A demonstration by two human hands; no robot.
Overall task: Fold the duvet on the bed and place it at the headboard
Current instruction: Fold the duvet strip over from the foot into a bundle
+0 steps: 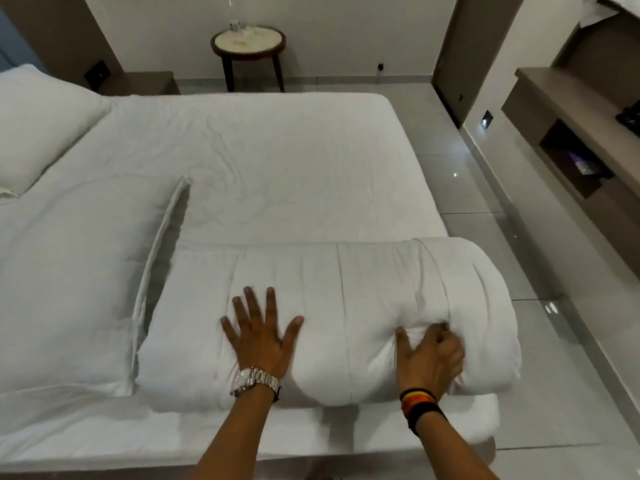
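Observation:
The white duvet (363, 289) lies folded into a thick bundle on the near right part of the bed (277, 161). My left hand (259, 334), with a metal watch on its wrist, presses flat on the bundle's top with fingers spread. My right hand (431, 358), with a striped wristband, has its fingers curled into a fold of the duvet near the bundle's right end. The headboard (62, 36) is at the far left, behind the pillows.
Two white pillows lie on the bed: one (38, 126) at the far left, a large one (69, 271) just left of the bundle. A round side table (248, 43) with a bottle stands beyond the bed. Glossy tiled floor (485, 174) and a shelf unit (571, 133) lie to the right.

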